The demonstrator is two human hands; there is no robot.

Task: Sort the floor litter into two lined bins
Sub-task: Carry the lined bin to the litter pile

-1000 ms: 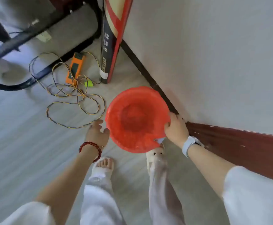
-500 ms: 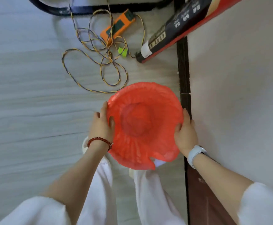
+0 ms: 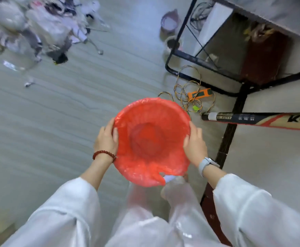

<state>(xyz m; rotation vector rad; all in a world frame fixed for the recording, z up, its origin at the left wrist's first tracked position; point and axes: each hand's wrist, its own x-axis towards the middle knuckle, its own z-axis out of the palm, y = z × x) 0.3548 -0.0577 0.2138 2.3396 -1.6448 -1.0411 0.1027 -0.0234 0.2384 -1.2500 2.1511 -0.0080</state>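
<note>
Left hand (image 3: pixel 106 139) and right hand (image 3: pixel 195 145) grip red-lined bin (image 3: pixel 151 139) rim – fingers curled on opposite sides, litter pile (image 3: pixel 37 27) far-left on floor (image 3: pixel 47 122)

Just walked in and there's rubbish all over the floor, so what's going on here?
A person is holding a bin lined with a red bag by its rim, left hand on one side and right hand on the other. The bin looks empty. A blurred litter pile lies across the floor, none of it picked up yet.
</note>
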